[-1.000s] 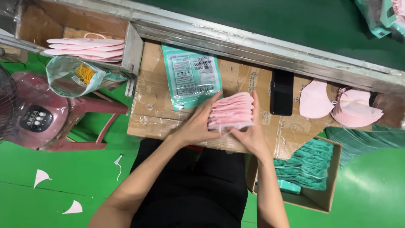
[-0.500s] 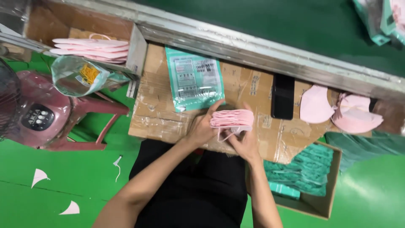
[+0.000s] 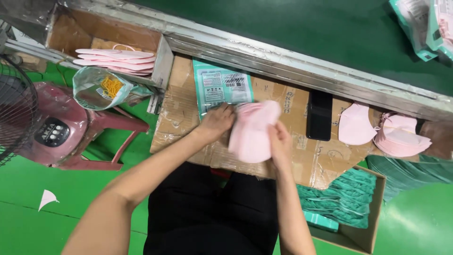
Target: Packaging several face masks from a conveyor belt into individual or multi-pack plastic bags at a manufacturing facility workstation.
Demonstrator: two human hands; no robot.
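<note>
A stack of pink face masks point(image 3: 252, 134) is held upright over the cardboard-covered work surface point(image 3: 179, 118). My right hand point(image 3: 279, 141) grips the stack's right side. My left hand point(image 3: 214, 122) pinches the lower edge of the teal packaging pouch point(image 3: 221, 87) lying flat on the cardboard, right beside the stack's left edge. The pouch has a white printed label panel facing up.
A black phone point(image 3: 319, 115) lies right of the pouch. More pink masks point(image 3: 401, 134) pile at the far right, others in a cardboard box point(image 3: 115, 59) at upper left. A box of teal pouches point(image 3: 339, 203) sits below right. A pink stool point(image 3: 71, 134), a fan and a metal rail point(image 3: 302, 61) border the area.
The mask stack has turned from lying on its side to standing upright in my right hand. My left hand left the stack and took the teal pouch's edge.
</note>
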